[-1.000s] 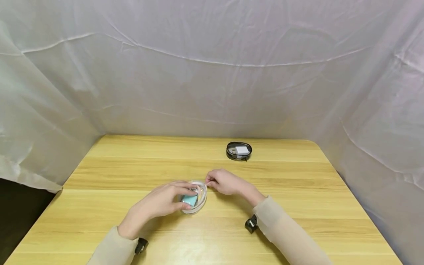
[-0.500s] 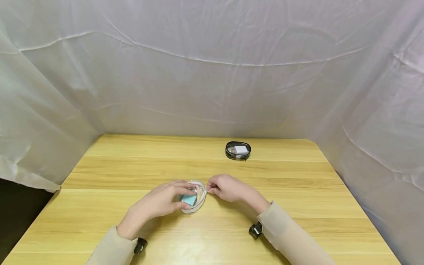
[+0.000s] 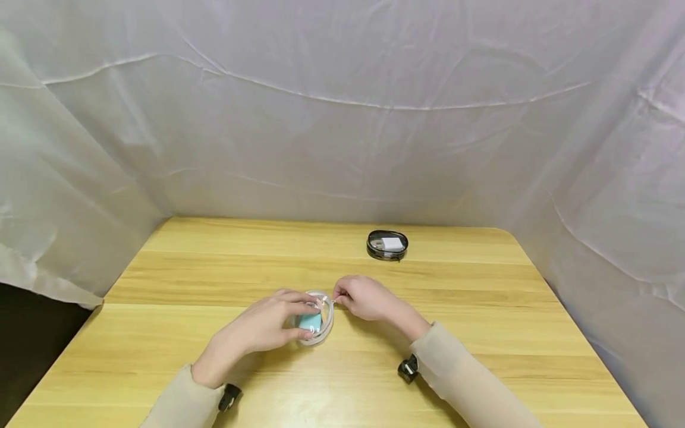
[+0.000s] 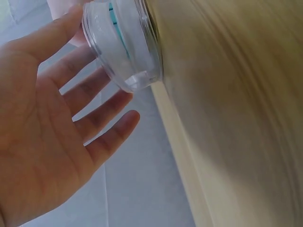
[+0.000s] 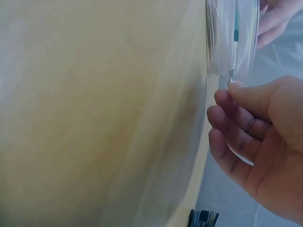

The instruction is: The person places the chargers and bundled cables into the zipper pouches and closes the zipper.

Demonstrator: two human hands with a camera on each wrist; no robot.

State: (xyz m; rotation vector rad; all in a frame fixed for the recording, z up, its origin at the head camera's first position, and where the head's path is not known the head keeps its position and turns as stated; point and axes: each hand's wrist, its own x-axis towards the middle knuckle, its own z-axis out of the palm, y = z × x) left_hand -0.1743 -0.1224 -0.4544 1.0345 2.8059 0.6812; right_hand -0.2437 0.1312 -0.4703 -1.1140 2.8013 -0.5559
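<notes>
A round, clear zip pouch (image 3: 328, 320) with a whitish rim rests on the table in the head view. Inside it are a teal block (image 3: 310, 322) and something pale that I cannot make out. My left hand (image 3: 262, 321) holds the pouch from the left, thumb on the near side and fingers over the top; in the left wrist view its lower fingers extend loosely beside the pouch wall (image 4: 125, 56). At the pouch's right edge, my right hand (image 3: 366, 298) pinches a small zipper pull (image 5: 232, 77) between thumb and forefinger, the other fingers curled.
A black-rimmed clear pouch (image 3: 386, 254) with a white block (image 3: 392, 243) inside stands farther back, right of centre. The wooden table (image 3: 214, 249) is bounded by pale fabric sheets (image 3: 342, 148) at the back and sides.
My right hand slid a little towards me along the pouch's edge, then moved slightly back away. My left hand kept its hold, and the pouch stayed nearly in place.
</notes>
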